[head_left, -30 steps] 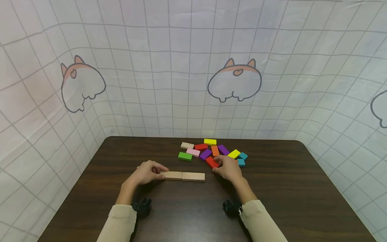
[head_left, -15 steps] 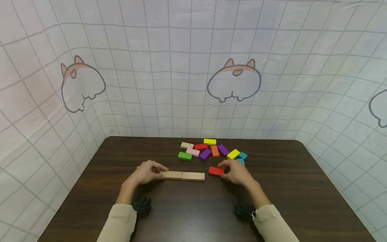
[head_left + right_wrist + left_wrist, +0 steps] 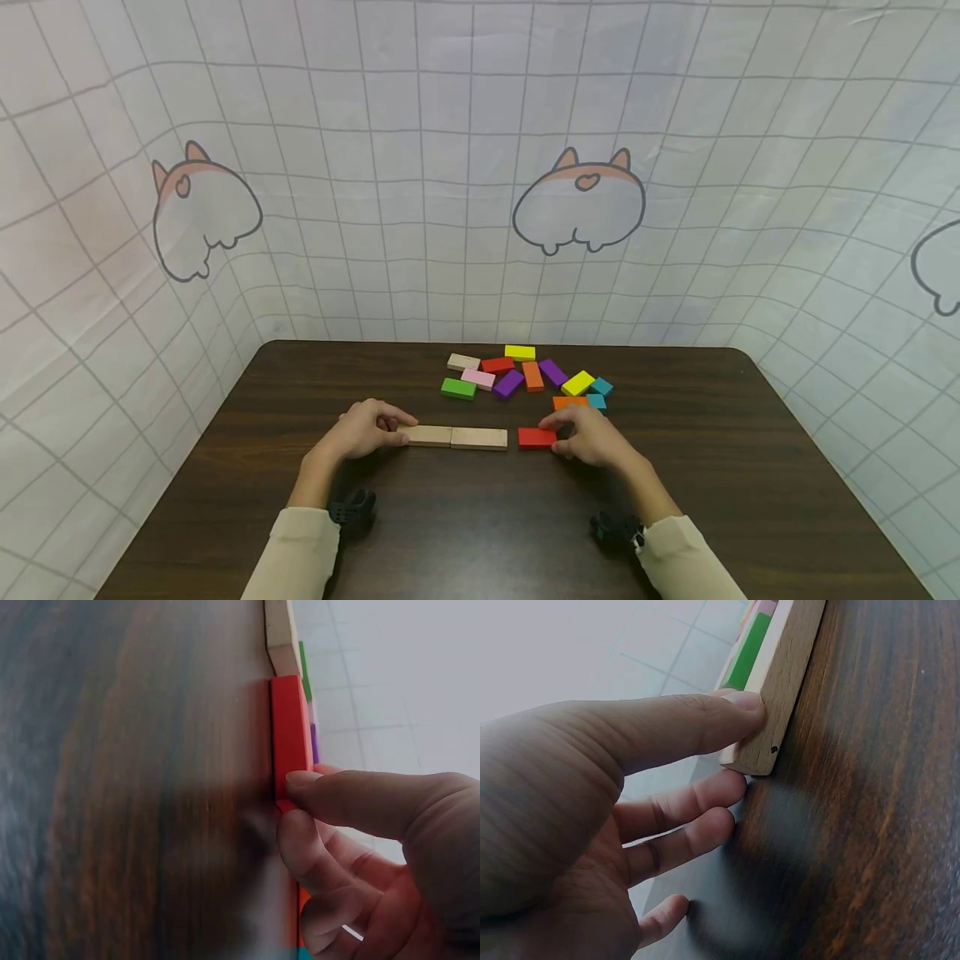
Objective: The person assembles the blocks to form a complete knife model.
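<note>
Two plain wooden blocks lie end to end in a row, the left one [image 3: 429, 436] and the right one [image 3: 479, 439]. My left hand [image 3: 365, 429] pinches the row's left end; in the left wrist view the thumb [image 3: 739, 712] presses the near side of that block [image 3: 795, 660]. In line with the row, past a small gap, lies a red block [image 3: 535, 438]. My right hand [image 3: 592, 435] pinches its right end between thumb and fingers. The right wrist view shows the red block [image 3: 289, 727] flat on its side, close to the wooden block's end [image 3: 281, 641].
Behind the row lie several loose coloured blocks, among them a green block [image 3: 458, 388], a pink block [image 3: 478, 379], a purple block [image 3: 508, 384] and an orange block [image 3: 570, 403] near my right hand. The dark wooden table [image 3: 480, 533] ends at a white gridded curtain [image 3: 375, 250].
My right hand has drawn the red block out from the pile, toward me and slightly right, and turned it in line with the wooden row. The left hand has stayed in place.
</note>
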### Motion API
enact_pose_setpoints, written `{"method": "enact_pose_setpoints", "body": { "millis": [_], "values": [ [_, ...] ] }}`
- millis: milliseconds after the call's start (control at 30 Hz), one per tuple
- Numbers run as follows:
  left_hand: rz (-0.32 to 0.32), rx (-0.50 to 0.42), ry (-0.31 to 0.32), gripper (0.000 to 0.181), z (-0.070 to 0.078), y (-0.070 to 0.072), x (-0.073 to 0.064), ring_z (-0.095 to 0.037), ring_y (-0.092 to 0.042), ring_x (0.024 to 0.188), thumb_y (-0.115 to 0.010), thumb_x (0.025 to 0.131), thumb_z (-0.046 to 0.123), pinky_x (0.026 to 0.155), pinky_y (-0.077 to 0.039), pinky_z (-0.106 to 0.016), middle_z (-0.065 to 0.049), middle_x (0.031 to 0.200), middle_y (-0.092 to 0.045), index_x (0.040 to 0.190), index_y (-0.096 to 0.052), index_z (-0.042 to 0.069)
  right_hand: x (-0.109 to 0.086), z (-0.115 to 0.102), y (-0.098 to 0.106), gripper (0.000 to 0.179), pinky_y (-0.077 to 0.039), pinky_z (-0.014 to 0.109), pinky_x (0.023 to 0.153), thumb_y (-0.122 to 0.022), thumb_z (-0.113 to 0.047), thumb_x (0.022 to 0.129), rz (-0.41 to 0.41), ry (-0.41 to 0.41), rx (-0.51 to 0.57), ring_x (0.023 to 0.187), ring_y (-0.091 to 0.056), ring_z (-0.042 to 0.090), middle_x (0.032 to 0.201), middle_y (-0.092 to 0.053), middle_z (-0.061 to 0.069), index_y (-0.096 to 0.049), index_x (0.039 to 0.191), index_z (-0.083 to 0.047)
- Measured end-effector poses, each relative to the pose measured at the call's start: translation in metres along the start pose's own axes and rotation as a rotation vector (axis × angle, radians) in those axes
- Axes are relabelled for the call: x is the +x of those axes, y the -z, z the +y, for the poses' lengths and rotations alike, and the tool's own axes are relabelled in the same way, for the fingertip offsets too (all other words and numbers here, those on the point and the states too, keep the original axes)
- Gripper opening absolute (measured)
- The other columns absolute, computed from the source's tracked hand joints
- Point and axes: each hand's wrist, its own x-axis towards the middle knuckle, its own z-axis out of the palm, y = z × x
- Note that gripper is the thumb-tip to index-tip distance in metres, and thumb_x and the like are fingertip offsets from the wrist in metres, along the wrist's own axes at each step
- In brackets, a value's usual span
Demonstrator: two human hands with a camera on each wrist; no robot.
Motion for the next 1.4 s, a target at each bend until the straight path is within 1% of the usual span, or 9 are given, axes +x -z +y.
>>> {"method": "enact_pose_setpoints", "body": {
  "millis": [67, 233, 367, 467, 667, 867, 1033, 1267, 1400],
  "values": [
    [0.0, -0.007, 0.004, 0.021, 0.0, 0.0, 0.0, -0.015, -0.053, 0.072, -0.081, 0.088, 0.023, 0.085, -0.032, -0.053, 0.003, 0.079, -0.063, 0.109, -0.081, 0.024, 0.0, -0.001, -0.001, 0.033, -0.048, 0.03, 0.06, -0.078, -0.003, 0.087, 0.0, 0.006, 0.003, 0.06, -0.053, 0.016, 0.115, -0.071, 0.008, -0.076, 0.118, -0.013],
    [0.002, -0.012, 0.011, 0.02, 0.0, -0.001, 0.0, -0.016, -0.053, 0.072, -0.081, 0.088, 0.023, 0.089, -0.029, -0.059, 0.003, 0.078, -0.063, 0.108, -0.081, 0.025, 0.001, -0.005, -0.005, 0.032, -0.047, 0.029, 0.062, -0.079, -0.006, 0.087, 0.003, 0.017, -0.016, 0.068, -0.053, 0.015, 0.116, -0.072, 0.006, -0.077, 0.118, -0.015],
    [0.002, -0.012, 0.011, 0.02, 0.002, -0.001, 0.0, -0.016, -0.053, 0.072, -0.082, 0.088, 0.023, 0.089, -0.029, -0.06, 0.003, 0.078, -0.063, 0.108, -0.081, 0.025, 0.001, -0.009, -0.007, 0.032, -0.048, 0.029, 0.062, -0.08, -0.008, 0.087, 0.0, 0.036, -0.033, 0.064, -0.053, 0.014, 0.111, -0.071, 0.006, -0.076, 0.118, -0.015],
    [0.003, -0.01, 0.011, 0.02, 0.003, 0.0, 0.0, -0.016, -0.053, 0.073, -0.082, 0.088, 0.023, 0.09, -0.029, -0.061, 0.003, 0.078, -0.064, 0.107, -0.081, 0.025, 0.001, -0.011, -0.008, 0.032, -0.048, 0.029, 0.061, -0.081, -0.009, 0.086, 0.004, 0.026, -0.04, 0.059, -0.052, 0.014, 0.108, -0.07, 0.004, -0.077, 0.117, -0.016],
    [0.014, -0.005, 0.015, 0.019, 0.003, 0.0, 0.0, -0.016, -0.052, 0.072, -0.082, 0.087, 0.023, 0.092, -0.027, -0.064, 0.003, 0.077, -0.064, 0.107, -0.082, 0.025, 0.002, -0.014, -0.009, 0.032, -0.048, 0.03, 0.063, -0.081, -0.008, 0.086, 0.014, -0.002, -0.043, 0.063, -0.053, 0.016, 0.107, -0.069, 0.002, -0.077, 0.117, -0.018],
    [0.025, 0.001, 0.021, 0.019, 0.004, -0.001, 0.002, -0.016, -0.052, 0.073, -0.082, 0.088, 0.022, 0.089, -0.028, -0.059, 0.003, 0.078, -0.063, 0.107, -0.082, 0.024, 0.008, -0.014, -0.01, 0.033, -0.049, 0.03, 0.065, -0.08, -0.007, 0.087, 0.022, -0.029, -0.048, 0.064, -0.055, 0.016, 0.108, -0.069, 0.002, -0.077, 0.117, -0.019],
    [0.04, 0.009, 0.03, 0.02, 0.004, -0.002, 0.002, -0.016, -0.052, 0.076, -0.081, 0.088, 0.022, 0.086, -0.027, -0.054, 0.002, 0.082, -0.062, 0.108, -0.081, 0.023, 0.012, -0.013, -0.01, 0.032, -0.05, 0.029, 0.063, -0.08, -0.006, 0.087, 0.023, -0.031, -0.039, 0.062, -0.057, 0.015, 0.105, -0.066, 0.003, -0.077, 0.117, -0.017],
    [0.057, 0.005, 0.053, 0.021, 0.003, -0.003, 0.002, -0.016, -0.053, 0.081, -0.08, 0.089, 0.021, 0.086, -0.028, -0.05, 0.002, 0.09, -0.065, 0.11, -0.081, 0.023, 0.015, -0.012, -0.011, 0.031, -0.05, 0.03, 0.062, -0.08, -0.004, 0.086, 0.045, 0.003, -0.01, 0.061, -0.058, 0.014, 0.102, -0.065, 0.005, -0.077, 0.115, -0.014],
    [0.055, 0.0, 0.066, 0.021, 0.004, -0.002, 0.002, -0.015, -0.055, 0.082, -0.08, 0.089, 0.022, 0.084, -0.028, -0.047, 0.002, 0.093, -0.065, 0.11, -0.081, 0.024, 0.017, -0.013, -0.012, 0.032, -0.051, 0.03, 0.063, -0.08, -0.003, 0.085, 0.053, -0.015, 0.006, 0.061, -0.058, 0.014, 0.102, -0.064, 0.004, -0.078, 0.114, -0.015]
  ]
}}
